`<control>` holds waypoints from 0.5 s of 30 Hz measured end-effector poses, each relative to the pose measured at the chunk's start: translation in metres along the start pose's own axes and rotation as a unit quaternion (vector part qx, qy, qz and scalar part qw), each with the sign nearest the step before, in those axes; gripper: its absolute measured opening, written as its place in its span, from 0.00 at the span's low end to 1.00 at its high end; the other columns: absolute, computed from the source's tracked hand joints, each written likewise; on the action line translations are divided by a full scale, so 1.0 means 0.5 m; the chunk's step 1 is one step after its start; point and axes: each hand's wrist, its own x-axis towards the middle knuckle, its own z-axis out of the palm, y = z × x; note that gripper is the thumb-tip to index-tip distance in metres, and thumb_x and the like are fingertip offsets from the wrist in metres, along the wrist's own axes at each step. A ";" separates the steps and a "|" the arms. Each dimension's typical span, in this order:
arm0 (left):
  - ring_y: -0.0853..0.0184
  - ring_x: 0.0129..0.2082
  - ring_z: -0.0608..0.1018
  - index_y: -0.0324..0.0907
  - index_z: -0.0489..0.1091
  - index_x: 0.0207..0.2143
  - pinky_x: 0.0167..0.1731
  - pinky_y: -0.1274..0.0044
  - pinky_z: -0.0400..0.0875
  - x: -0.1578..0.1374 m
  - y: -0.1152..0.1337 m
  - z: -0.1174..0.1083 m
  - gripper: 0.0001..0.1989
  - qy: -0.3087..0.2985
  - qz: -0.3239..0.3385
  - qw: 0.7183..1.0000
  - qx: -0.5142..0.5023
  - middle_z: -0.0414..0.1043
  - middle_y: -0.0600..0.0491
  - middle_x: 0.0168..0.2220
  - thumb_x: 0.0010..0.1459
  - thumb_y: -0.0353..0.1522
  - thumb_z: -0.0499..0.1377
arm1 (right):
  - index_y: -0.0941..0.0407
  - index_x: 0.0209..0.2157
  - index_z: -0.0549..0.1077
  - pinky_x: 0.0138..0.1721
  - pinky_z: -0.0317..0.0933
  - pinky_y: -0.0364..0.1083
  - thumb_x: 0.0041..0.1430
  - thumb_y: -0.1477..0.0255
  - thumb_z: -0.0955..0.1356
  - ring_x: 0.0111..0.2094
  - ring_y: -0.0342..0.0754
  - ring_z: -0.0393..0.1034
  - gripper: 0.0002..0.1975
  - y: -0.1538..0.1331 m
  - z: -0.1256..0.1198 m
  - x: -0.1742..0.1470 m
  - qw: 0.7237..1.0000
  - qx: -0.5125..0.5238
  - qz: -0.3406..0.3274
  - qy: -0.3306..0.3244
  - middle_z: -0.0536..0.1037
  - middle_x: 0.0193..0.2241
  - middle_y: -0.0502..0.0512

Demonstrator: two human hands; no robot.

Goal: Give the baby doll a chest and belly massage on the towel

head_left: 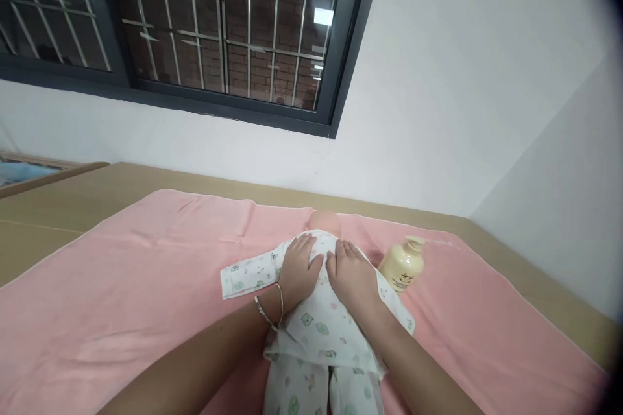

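A baby doll with a smooth rounded head [325, 222] lies on a pink sheet, its head toward the wall. It wears a white long-sleeved top [326, 331] and matching trousers [298, 386] printed with small green and pink figures. My left hand [300, 270] rests flat on the left side of the upper body, a silver bangle [273, 311] at its wrist. Opposite it, my right hand [354, 275] lies flat with fingers together. Neither hand grips anything. One sleeve [250, 274] stretches out to the left; my right forearm partly covers the other side.
A pale yellow pump bottle [405, 264] leans at the doll's right on the pink sheet [160, 272]. Beneath is a tan padded surface [146, 176] against a white wall [438, 91]. A dark-framed window [331, 118] with metal bars is above. Something light blue [24, 172] lies at far left.
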 end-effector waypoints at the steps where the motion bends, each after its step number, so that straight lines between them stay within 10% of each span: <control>1: 0.56 0.58 0.69 0.38 0.67 0.53 0.60 0.58 0.62 -0.001 -0.002 0.000 0.19 -0.001 0.010 1.000 0.004 0.69 0.43 0.56 0.60 0.31 0.52 | 0.68 0.56 0.67 0.59 0.52 0.52 0.67 0.66 0.56 0.58 0.58 0.62 0.24 -0.001 -0.001 -0.002 1.000 -0.013 0.003 -0.006 0.71 0.54 0.71; 15: 0.59 0.51 0.73 0.39 0.68 0.49 0.55 0.62 0.67 0.008 0.019 -0.013 0.15 -0.011 0.075 0.996 0.051 0.73 0.45 0.50 0.64 0.28 0.47 | 0.65 0.59 0.63 0.62 0.47 0.52 0.68 0.68 0.56 0.58 0.54 0.61 0.23 0.023 0.007 0.012 0.996 0.050 -0.065 -0.028 0.69 0.57 0.66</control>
